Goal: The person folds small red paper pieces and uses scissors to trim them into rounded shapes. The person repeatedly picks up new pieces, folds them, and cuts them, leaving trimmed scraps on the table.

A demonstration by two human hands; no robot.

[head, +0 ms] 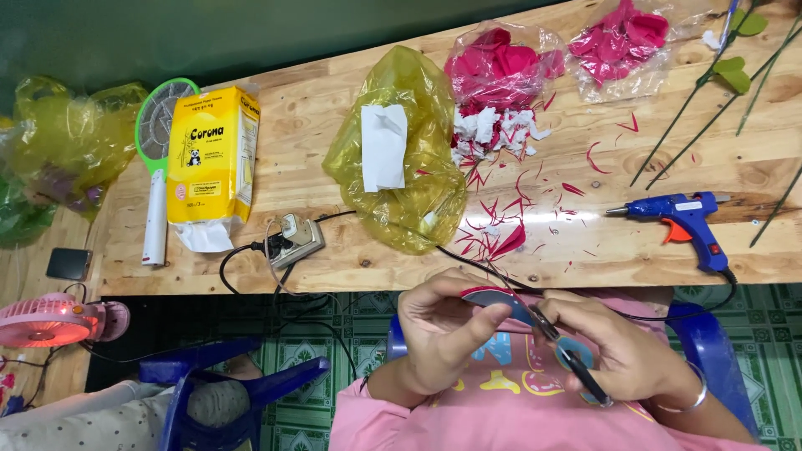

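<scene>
Head cam: left hand (pixel 439 334) pinched a red petal piece (pixel 489 296) below the wooden table (pixel 334 259); right hand (pixel 622 355) gripped scissors (pixel 568 355). Blades sat near the fingertips, so a slip could've nicked them.

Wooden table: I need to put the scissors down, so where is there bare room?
The wooden table is bare between the yellow tissue box and the yellow plastic bag, and along the near edge left of the blue glue gun. Red paper scraps crowd the middle.
</scene>
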